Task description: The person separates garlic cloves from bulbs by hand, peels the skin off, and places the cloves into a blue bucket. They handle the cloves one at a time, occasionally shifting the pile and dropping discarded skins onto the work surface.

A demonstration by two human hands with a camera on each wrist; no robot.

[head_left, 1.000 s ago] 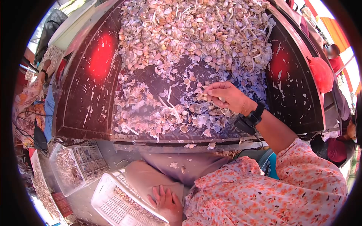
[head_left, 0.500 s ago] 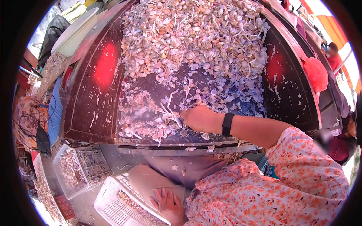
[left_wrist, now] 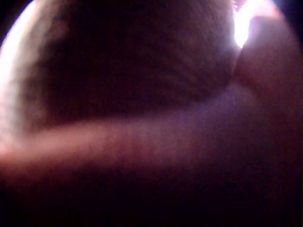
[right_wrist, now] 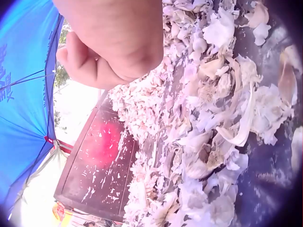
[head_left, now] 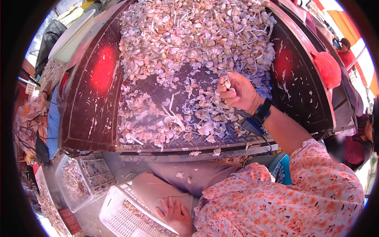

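Over the near part of the tray table, my right hand (head_left: 241, 94) is raised with its palm turned up. Its fingers curl round a garlic clove (head_left: 227, 83), pinched near the fingertips. In the right wrist view the same hand (right_wrist: 111, 42) shows curled fingers, and the clove is hidden there. Below it lie loose garlic skins (head_left: 205, 118) and a dry stalk (head_left: 173, 114). A deep heap of garlic cloves (head_left: 193, 39) fills the far part. My left hand (head_left: 175, 215) rests on the knee, fingers spread; the left wrist view is dark and blurred.
Dark side walls (head_left: 89, 102) flank the heap. A white plastic basket (head_left: 118, 211) stands beside the left leg, with a clear bin (head_left: 71, 177) of skins beyond it. A red bag (head_left: 327, 70) hangs on the right, and a blue bucket (head_left: 282, 168) stands below the right arm.
My right hand first went left and down into the skins by the stalk, then came back up to the right, palm turning upward with a clove. The left hand stayed on the knee.
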